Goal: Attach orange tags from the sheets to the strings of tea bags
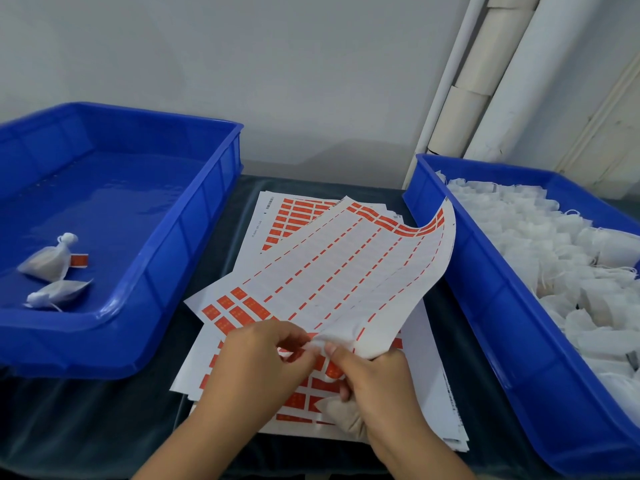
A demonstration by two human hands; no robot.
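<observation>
Pinching fingertips of both the left hand (258,358) and right hand (372,379) are lifting a mostly stripped white sheet of orange tags (332,268), possibly tearing its curling paper.

A mostly stripped tag sheet (332,268) is lifted, curling, off the stacked sheets (427,386). Two finished tea bags (48,259) are laid in the left bin; untagged tea bags (540,251) are heaped in the right.

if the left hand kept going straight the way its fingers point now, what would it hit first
Probably the right hand: the left hand points rightward at the near edge of the curled white tag sheet, where both pinch almost fingertip to fingertip. Depth is unclear.
</observation>
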